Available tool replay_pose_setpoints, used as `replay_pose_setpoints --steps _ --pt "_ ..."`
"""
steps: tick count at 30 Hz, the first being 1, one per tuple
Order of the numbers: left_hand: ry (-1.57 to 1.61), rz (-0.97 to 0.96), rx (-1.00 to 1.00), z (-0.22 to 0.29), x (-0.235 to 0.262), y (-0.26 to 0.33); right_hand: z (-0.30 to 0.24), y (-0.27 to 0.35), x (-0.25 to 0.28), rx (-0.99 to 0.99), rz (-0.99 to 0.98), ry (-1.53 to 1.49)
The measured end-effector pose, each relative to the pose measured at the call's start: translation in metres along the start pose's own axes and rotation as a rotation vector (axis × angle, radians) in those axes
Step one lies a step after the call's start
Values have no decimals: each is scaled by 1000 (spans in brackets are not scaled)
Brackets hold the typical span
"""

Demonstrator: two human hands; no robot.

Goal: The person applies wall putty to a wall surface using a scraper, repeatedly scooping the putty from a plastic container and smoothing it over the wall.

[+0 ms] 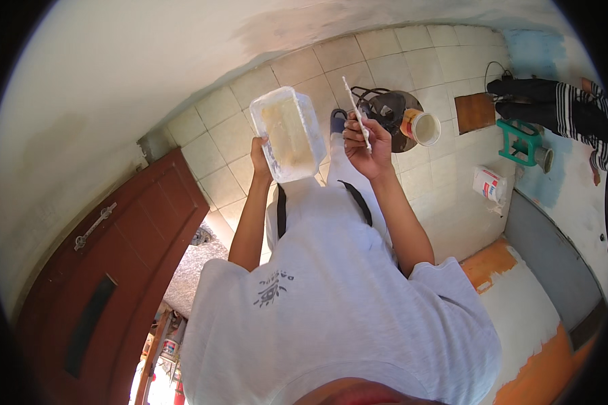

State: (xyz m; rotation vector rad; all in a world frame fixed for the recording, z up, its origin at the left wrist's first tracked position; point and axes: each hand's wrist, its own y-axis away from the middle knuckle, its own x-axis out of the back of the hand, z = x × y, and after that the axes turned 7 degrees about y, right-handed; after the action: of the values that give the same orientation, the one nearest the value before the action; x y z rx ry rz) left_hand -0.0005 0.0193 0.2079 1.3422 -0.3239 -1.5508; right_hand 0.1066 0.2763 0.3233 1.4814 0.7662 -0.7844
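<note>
My left hand [259,158] is closed on the edge of a white rectangular plastic tub [311,128]. The tub is tilted so its inside shows, smeared with whitish and yellowish residue. In my right hand [370,150], the fingers wrap a thin, flat scraper [356,111] coated in white paste and seen nearly edge-on. Its handle is mostly hidden by the hand. The scraper is held to the right of the tub, apart from it. Beyond my right hand, a bucket [426,128] with a pale rim stands by a dark round seat [402,140].
A brown door [121,263] stands at the left, beside a patchy wall [148,74]. On the tiled floor [236,131] at right are a white bag [488,185], a brown square board [475,113] and a green plastic stool [520,143]. Another person [561,111] is at far right.
</note>
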Motion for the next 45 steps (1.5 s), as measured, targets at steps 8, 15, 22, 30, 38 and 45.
replay_pose_setpoints --steps 8,15,22,30,38,45 --pt "-136 354 -67 -70 4 -64 -97 -133 154 134 149 267" --pt "-65 551 30 -127 99 -153 -130 -323 333 242 417 482" --pt "-159 553 -27 -148 145 -222 -145 -523 467 309 506 558" --pt "-176 432 73 -153 200 -279 -275 -673 593 791 336 1327" --pt "-217 523 -37 -132 190 -267 -233 -597 511 605 708 734" --pt "-195 478 24 -132 188 -271 -147 -671 506 676 862 734"
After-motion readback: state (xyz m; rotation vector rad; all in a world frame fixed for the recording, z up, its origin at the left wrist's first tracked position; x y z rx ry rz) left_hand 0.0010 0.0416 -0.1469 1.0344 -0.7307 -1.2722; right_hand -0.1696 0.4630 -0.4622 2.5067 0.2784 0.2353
